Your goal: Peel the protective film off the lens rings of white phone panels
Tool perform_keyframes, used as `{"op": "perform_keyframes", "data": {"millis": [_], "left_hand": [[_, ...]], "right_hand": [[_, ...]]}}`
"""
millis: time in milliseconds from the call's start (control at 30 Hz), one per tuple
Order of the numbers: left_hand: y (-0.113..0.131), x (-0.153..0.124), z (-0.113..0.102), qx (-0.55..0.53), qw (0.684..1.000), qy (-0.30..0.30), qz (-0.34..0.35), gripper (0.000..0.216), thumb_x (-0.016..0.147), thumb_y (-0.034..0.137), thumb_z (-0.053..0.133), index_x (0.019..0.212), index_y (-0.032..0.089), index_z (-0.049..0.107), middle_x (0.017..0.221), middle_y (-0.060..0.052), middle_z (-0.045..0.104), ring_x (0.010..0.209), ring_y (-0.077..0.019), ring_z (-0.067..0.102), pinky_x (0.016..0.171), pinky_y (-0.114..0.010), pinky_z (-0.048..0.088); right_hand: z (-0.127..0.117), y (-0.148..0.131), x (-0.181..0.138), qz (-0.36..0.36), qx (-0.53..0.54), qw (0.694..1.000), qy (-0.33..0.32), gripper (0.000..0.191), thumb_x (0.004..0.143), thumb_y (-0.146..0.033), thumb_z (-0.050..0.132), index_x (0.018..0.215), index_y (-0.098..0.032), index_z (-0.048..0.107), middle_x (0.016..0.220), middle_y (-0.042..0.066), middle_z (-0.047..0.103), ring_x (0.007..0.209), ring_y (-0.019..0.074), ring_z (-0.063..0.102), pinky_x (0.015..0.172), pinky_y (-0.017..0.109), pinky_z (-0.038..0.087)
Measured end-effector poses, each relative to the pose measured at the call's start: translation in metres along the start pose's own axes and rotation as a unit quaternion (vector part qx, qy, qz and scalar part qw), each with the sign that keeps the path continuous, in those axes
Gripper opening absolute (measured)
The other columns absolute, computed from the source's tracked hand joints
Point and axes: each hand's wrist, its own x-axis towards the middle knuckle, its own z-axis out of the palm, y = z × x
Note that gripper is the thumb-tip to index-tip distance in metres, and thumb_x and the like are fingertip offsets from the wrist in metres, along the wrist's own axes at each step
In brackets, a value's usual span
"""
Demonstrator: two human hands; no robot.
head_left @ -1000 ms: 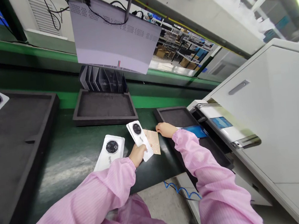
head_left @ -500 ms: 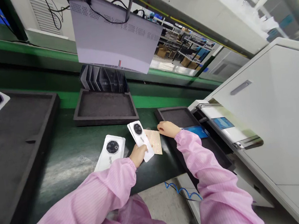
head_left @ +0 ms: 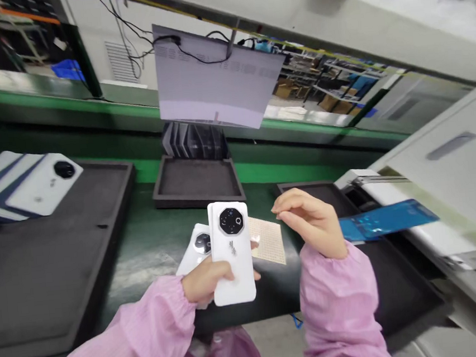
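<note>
My left hand (head_left: 205,280) is closed round white phone back covers (head_left: 234,274), at least two stacked, held upright with the dark camera area at the top. Behind them, another white phone back cover (head_left: 192,250) lies on the dark green bench, partly hidden. A beige sheet with rows of small dots (head_left: 269,241) lies just right of the held covers. Above and right of that sheet is my right hand (head_left: 311,219), thumb and forefinger pinched together. Whether anything small sits between those fingertips cannot be made out.
At the left, several white covers (head_left: 38,183) lean over a large black tray (head_left: 30,294). A smaller black tray (head_left: 200,202) stands at the back, with dark panels (head_left: 194,140) behind it. Blue sheets (head_left: 389,219) lie at the right. A monitor (head_left: 216,85) hangs above.
My left hand has raised the covers closer to the camera and turned them upright. My right hand has lifted up from beside the dotted sheet. The view has swung left.
</note>
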Motion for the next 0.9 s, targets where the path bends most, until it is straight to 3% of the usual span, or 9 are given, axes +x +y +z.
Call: {"op": "perform_keyframes", "data": {"millis": [167,367,533,900], "left_hand": [[0.022,-0.062,-0.022,-0.009,1.000,0.003,0.014,0.080,0.051,0.009,0.045,0.131,0.013,0.043,0.090,-0.009,0.071,0.079,-0.0223,0.065,0.064,-0.029,0.047],[0.027,-0.079,-0.031,-0.044,0.999,0.008,0.003,0.070,0.050,0.006,0.046,0.119,0.017,0.056,0.086,-0.004,0.072,0.076,-0.0191,0.065,0.065,-0.026,0.049],[0.019,-0.076,-0.036,-0.105,0.994,-0.023,-0.027,0.054,0.049,0.006,0.049,0.098,0.016,0.067,0.084,-0.002,0.072,0.075,-0.0174,0.064,0.063,-0.024,0.049],[0.022,-0.077,-0.041,-0.123,0.987,-0.041,-0.091,0.045,0.051,0.008,0.053,0.092,0.015,0.070,0.084,-0.001,0.070,0.074,-0.0146,0.062,0.062,-0.020,0.047]], "right_hand": [[0.048,-0.040,0.032,-0.102,0.028,0.992,-0.066,0.014,0.078,-0.006,0.055,0.084,-0.018,0.060,0.080,0.005,0.057,0.077,0.0174,0.056,0.065,0.034,0.048],[0.100,-0.050,0.048,-0.126,-0.016,0.988,-0.087,0.014,0.079,-0.005,0.053,0.087,-0.016,0.059,0.080,0.006,0.055,0.078,0.0179,0.054,0.063,0.033,0.048],[0.109,-0.045,0.048,-0.107,-0.044,0.988,-0.106,0.017,0.079,-0.003,0.050,0.089,-0.015,0.058,0.084,0.007,0.055,0.086,0.0203,0.053,0.070,0.037,0.048],[0.115,-0.036,0.051,-0.089,-0.048,0.986,-0.135,0.020,0.078,0.001,0.049,0.090,-0.014,0.055,0.088,0.008,0.054,0.091,0.0207,0.054,0.072,0.038,0.049]]}}
